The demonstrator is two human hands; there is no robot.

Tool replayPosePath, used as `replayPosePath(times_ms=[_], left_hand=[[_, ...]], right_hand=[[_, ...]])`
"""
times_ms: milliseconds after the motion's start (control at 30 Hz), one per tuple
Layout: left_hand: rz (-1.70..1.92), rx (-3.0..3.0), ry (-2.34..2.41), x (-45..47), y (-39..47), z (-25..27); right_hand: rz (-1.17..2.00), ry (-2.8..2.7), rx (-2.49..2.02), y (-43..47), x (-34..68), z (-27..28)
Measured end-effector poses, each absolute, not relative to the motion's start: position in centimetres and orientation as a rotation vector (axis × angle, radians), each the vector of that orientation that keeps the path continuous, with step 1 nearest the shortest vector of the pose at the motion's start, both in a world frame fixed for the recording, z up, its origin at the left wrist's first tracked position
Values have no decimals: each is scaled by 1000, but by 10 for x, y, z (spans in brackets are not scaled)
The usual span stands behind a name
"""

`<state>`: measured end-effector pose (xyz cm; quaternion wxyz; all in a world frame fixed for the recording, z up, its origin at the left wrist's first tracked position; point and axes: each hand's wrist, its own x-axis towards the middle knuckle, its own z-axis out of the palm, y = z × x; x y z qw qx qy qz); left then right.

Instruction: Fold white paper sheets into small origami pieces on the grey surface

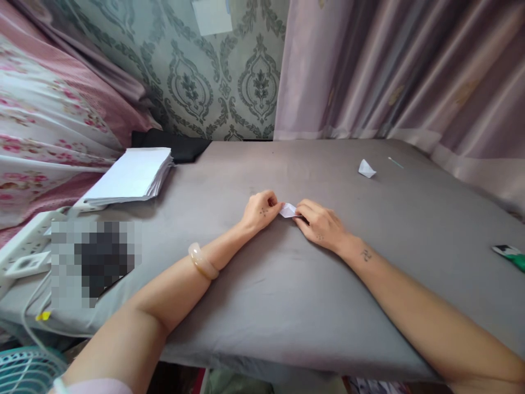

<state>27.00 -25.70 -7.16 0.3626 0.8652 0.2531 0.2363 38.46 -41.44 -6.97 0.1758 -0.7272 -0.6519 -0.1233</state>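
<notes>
Between my two hands is a small piece of folded white paper (288,210), held just above the grey cloth. My left hand (262,210) pinches its left end between thumb and fingers. On the right end, my right hand (322,223) is closed with thumb and fingertips, which hide part of the fold. Farther back to the right, a second folded white paper piece (366,169) rests on the cloth, apart from both hands.
A stack of white paper (131,174) lies at the left, by a flat black item (172,145). White power strips (24,246) with cables line the left edge. A cotton swab (396,162) and a green packet (511,257) lie right on the grey-covered table (254,317).
</notes>
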Motion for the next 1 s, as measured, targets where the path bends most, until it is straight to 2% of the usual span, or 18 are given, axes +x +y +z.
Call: replayPosePath(times_ms=[133,333,1000], left_hand=[[845,1838,552,271,-258,-73],[708,1448,421,273,-266,-71],[797,1728,515,272,-259,-82]], right_hand=[[-549,-1726,-1983,-412,378,-71],[-615,-1681,-1994,-411,365,-70],[-680,-1896,-1918,-407,353,-68]])
